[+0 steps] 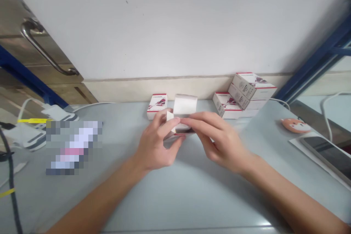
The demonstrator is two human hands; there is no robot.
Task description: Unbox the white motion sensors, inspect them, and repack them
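We grip the small carton over the surface in our left hand, right hand at its opening, pinching or not we cannot tell, seemingly working the flaps, where the next move calls for steady support

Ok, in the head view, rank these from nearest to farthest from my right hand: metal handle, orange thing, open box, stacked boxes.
1. Open box: at your right hand's fingertips.
2. Stacked boxes: beyond the hand, to its right.
3. Orange thing: farther right.
4. Metal handle: far upper left.
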